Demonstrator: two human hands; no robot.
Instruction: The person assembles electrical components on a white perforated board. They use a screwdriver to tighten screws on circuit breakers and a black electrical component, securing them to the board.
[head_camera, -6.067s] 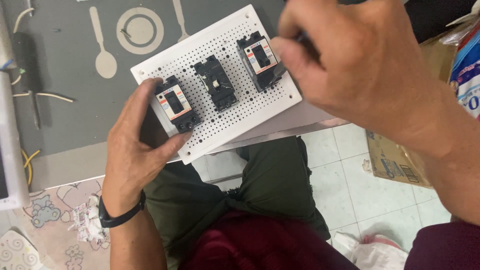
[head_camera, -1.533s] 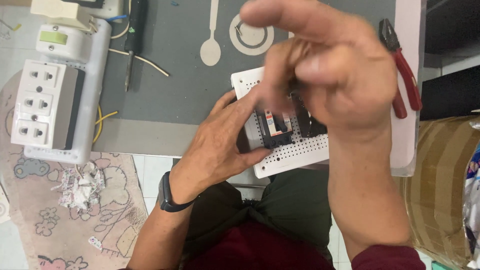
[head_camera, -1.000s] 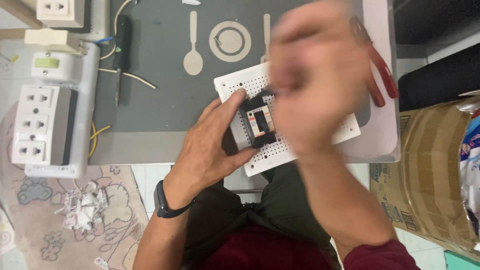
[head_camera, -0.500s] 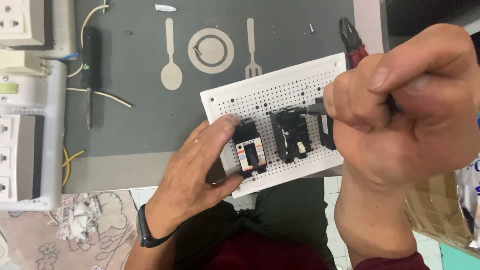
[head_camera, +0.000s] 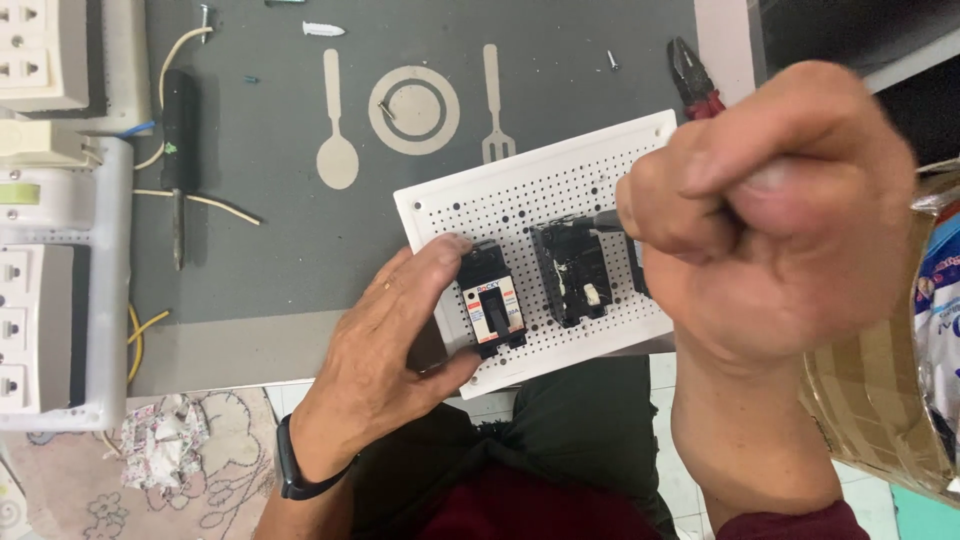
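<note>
A white perforated board lies at the near edge of a grey table, overhanging my lap. A few black breakers sit on it. My left hand grips the board's left end, thumb and fingers around the left breaker. My right hand is a closed fist around a screwdriver, whose metal tip meets the top of the middle breaker. The right breaker is mostly hidden behind that fist.
White socket boxes line the left edge. A black-handled tool and loose wires lie on the grey mat. Red pliers rest behind the board. A cardboard box stands at right. Small screws are scattered at the back.
The view shifted, so the board now sits more central. My right fist with the screwdriver has settled on the middle breaker. My left hand keeps its hold on the left breaker.
</note>
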